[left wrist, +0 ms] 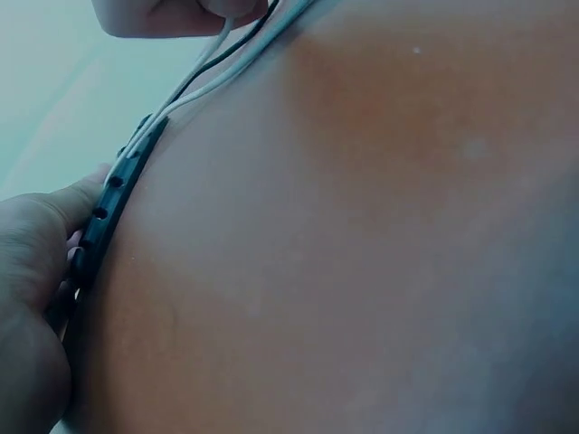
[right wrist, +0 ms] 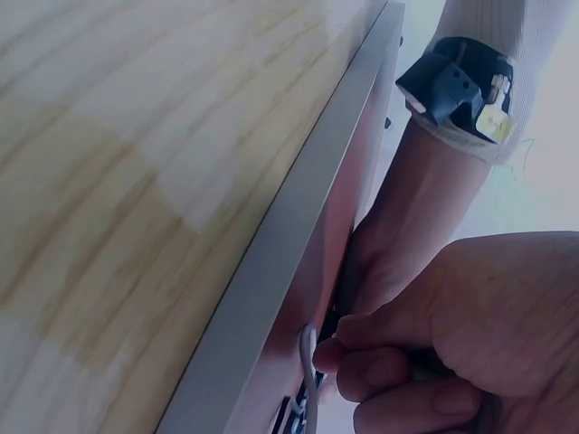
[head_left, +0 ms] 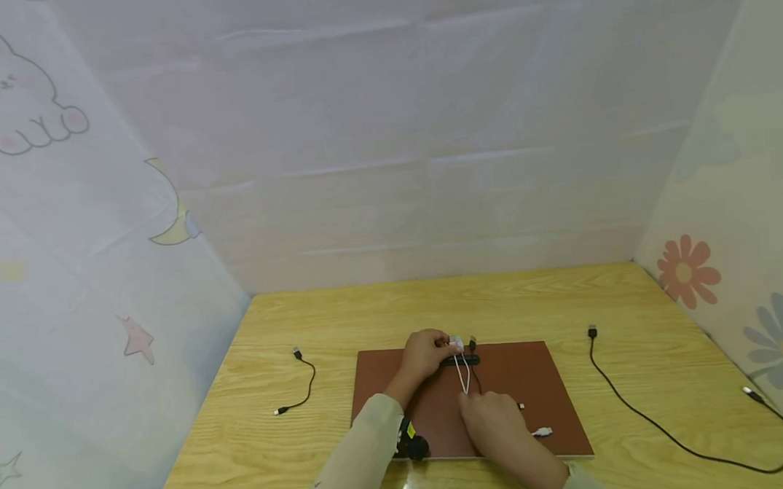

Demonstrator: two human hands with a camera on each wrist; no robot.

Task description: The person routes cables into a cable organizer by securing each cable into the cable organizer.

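A white USB cable runs in two strands between my hands, over a black cable holder strip with round slots. At the strip's left end, my left hand pinches the white cable by its plug. Nearer to me, my right hand grips the white strands with curled fingers. In the left wrist view the cable strands rise from the slotted strip to the right hand. A black USB cable also lies across the strip. The white cable's other end shows beside my right hand.
Under the strip lies a brown board on the wooden table. A short black cable lies to the left, a longer black cable to the right. Printed cloth walls surround the table.
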